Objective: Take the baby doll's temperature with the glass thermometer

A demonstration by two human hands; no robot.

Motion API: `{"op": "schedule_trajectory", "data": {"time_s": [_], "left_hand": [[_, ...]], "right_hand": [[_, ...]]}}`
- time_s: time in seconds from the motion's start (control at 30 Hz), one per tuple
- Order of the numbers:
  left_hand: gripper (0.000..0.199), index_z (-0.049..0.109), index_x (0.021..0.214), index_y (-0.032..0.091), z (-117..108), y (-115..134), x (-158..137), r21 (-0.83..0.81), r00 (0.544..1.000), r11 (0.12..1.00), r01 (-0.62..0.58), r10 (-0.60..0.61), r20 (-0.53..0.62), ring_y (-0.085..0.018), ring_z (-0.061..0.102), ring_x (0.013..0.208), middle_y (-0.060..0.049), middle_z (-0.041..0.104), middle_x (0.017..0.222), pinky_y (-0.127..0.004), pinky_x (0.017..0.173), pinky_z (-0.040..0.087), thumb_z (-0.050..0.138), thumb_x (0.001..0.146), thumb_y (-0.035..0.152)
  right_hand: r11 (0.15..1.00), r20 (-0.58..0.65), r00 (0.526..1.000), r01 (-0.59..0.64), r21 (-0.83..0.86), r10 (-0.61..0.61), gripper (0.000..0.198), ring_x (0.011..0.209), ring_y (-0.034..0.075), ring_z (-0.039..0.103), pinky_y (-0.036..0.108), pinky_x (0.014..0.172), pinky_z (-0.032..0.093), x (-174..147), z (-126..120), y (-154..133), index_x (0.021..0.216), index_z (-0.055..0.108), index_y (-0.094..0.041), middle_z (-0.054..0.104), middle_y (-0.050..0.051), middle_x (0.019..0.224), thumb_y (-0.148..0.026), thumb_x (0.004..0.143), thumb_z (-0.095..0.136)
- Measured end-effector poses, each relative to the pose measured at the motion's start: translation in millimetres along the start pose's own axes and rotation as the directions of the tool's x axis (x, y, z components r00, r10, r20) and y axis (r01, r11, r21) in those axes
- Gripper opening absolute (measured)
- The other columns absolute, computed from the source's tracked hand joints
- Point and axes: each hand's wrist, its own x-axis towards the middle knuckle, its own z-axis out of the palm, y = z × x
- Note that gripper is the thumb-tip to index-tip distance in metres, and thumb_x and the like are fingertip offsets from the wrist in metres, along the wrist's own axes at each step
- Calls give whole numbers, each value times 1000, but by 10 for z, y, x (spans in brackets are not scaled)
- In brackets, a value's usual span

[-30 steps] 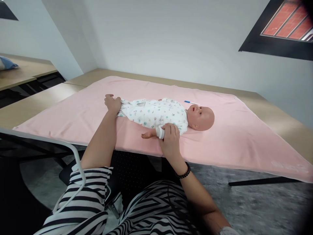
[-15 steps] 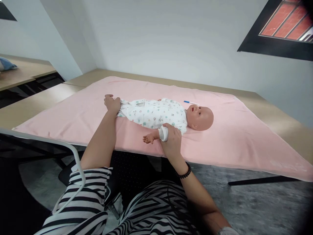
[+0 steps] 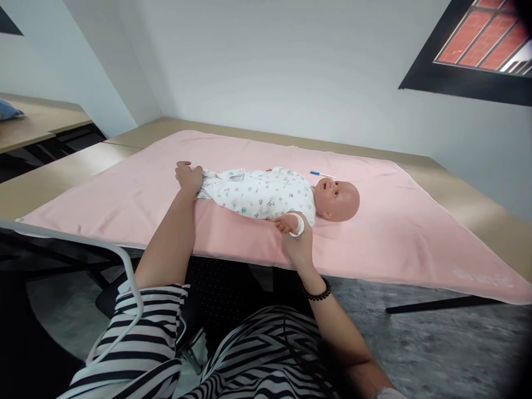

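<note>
A baby doll (image 3: 261, 191) in a white printed outfit lies on its back on a pink blanket (image 3: 394, 238), its bald head to the right. My left hand (image 3: 189, 177) is closed around the doll's lower legs at the left end; the feet are mostly hidden by it. My right hand (image 3: 301, 244) grips the doll's near arm at the sleeve. The doll's small hand (image 3: 286, 223) sticks out of the white cuff, raised and pointing left. Just beyond the head lies a thin stick with a blue handle (image 3: 316, 173).
The blanket covers most of a wooden table (image 3: 162, 124) that stands against a white wall. On the left, another table (image 3: 41, 116) holds a blue item (image 3: 9, 110). A white curved bar (image 3: 128, 266) and a dark chair are at my lower left.
My right hand has drawn the doll's near forearm up and to the right, so the doll's hand now sits by its side. My left hand keeps its hold on the legs.
</note>
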Motion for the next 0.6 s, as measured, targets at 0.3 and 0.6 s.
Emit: {"op": "schedule_trajectory", "data": {"time_s": [0.3, 0.6], "left_hand": [[33, 49, 105, 21, -18, 11, -4, -26, 1000, 1000, 17, -16, 16, -32, 51, 126, -14, 55, 122, -47, 111, 38, 65, 77, 16], [33, 52, 111, 19, -16, 29, -15, 58, 999, 998, 3, -6, 48, -34, 50, 130, -14, 56, 126, -47, 113, 38, 63, 79, 19]], "right_hand": [[852, -167, 919, -245, 463, 356, 29, 69, 11, 57, 25, 70, 50, 126, -53, -31, 81, 61, -18, 62, -4, 73, -30, 71, 85], [527, 60, 838, -395, 753, 542, 43, 49, 7, 42, 24, 61, 51, 349, -359, -38, 55, 37, -22, 37, -10, 47, -15, 67, 78]]}}
